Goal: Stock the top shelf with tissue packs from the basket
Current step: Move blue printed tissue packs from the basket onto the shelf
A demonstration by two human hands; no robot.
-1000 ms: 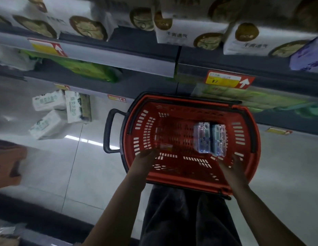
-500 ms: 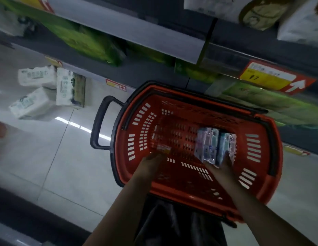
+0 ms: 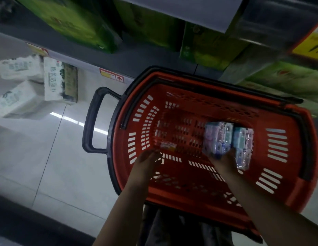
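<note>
Reaching down into a red shopping basket (image 3: 296, 174), both bare arms come in from the bottom edge of the view. The right hand (image 3: 225, 161) lies against the near end of two wrapped tissue packs in the right half of the basket. The purple-printed pack (image 3: 217, 139) and the teal-printed pack (image 3: 243, 146) lie side by side and touch each other. The fingers sit at the seam between the two packs. Blur and dim light hide whether they curl round a pack or only press on it, so I cannot tell the grip.

The left hand (image 3: 147, 163) hangs over the basket's near left wall with its fingers pointing down and inward. Just past its fingertips a small clear-wrapped packet (image 3: 168, 145) lies on the basket floor. I cannot tell whether the hand touches it, or how wide the fingers are.

The basket's black pull handle (image 3: 88, 125) sticks out to the left over the pale tiled floor (image 3: 39, 157). Green packages (image 3: 78, 23) fill the shelf above the basket. White tissue bundles (image 3: 51, 80) are stacked low at the left. A red and yellow price label (image 3: 112, 76) is fixed to the shelf edge near the basket's far rim. Dark trousers (image 3: 172, 228) show beneath the basket.
</note>
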